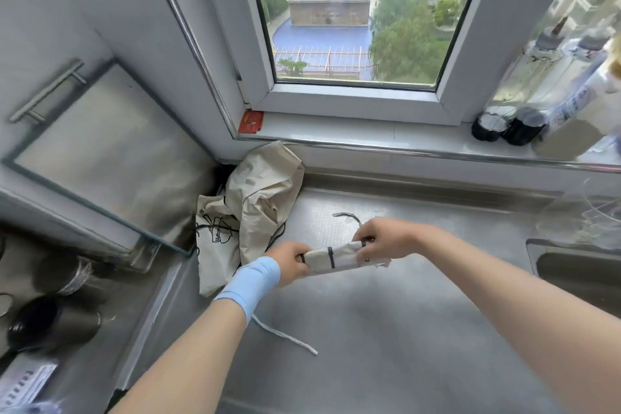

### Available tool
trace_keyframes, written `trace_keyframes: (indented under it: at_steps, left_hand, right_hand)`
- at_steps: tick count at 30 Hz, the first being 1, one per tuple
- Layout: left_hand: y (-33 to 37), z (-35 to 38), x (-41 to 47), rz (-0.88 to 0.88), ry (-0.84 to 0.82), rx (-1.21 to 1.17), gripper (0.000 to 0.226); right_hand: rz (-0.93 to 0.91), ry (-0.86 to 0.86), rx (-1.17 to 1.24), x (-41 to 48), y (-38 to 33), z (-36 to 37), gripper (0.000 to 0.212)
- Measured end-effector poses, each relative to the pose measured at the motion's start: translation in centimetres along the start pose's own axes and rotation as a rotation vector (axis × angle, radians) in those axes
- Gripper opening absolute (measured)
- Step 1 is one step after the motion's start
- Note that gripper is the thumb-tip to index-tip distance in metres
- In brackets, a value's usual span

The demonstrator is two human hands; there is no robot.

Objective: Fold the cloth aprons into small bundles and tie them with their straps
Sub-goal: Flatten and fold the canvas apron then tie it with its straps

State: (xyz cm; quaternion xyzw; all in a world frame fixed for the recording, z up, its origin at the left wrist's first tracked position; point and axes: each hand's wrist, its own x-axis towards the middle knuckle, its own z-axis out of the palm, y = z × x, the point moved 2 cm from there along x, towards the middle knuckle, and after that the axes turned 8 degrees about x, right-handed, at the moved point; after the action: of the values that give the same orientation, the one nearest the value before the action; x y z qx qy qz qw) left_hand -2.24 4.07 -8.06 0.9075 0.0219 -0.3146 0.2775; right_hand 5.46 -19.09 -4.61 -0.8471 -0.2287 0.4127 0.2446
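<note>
Folded apron: I see a small cream bundle, the folded apron (339,259), held just above the steel counter (386,339), roughly level, between both hands.
Left hand: my view shows the left hand (290,262) clenched round the bundle's left end; a pale blue wristband (252,282) sits on that wrist.
Right hand: the right hand (383,239) grasps the bundle's right end, fingers curled over the top. It may also pinch the strap there; the blur keeps me from being sure.
Dark strap: a dark strap (331,257) crosses the bundle's middle, and its loose end curls up behind the right hand.
Heap of aprons: a crumpled cream heap of aprons (258,198) lies in the counter's back left corner, near the left hand.
White strap: a white strap (285,336) trails across the counter below the left forearm.
Surroundings: a sink (578,276) is at the right, and bottles (510,124) stand on the window sill (369,136).
</note>
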Motion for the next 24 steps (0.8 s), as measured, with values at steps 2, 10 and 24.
trace_keyframes:
  at_steps: [2,10,24]
  left_hand:
    - [-0.6,-2.2,-1.8,0.019,-0.054,-0.074,0.022]
    - [-2.2,-6.9,-8.6,0.115,-0.277,-0.380,0.033]
    - [-4.2,-11.5,-11.7,0.370,-0.120,-0.940,0.049]
  right_hand:
    - [-0.024,-0.011,0.108,-0.4,-2.7,-1.5,0.015]
    - [-0.094,0.332,0.133,0.4,-11.5,-2.5,0.029]
    - [-0.455,0.841,-0.280,1.7,-18.0,3.3,0.056]
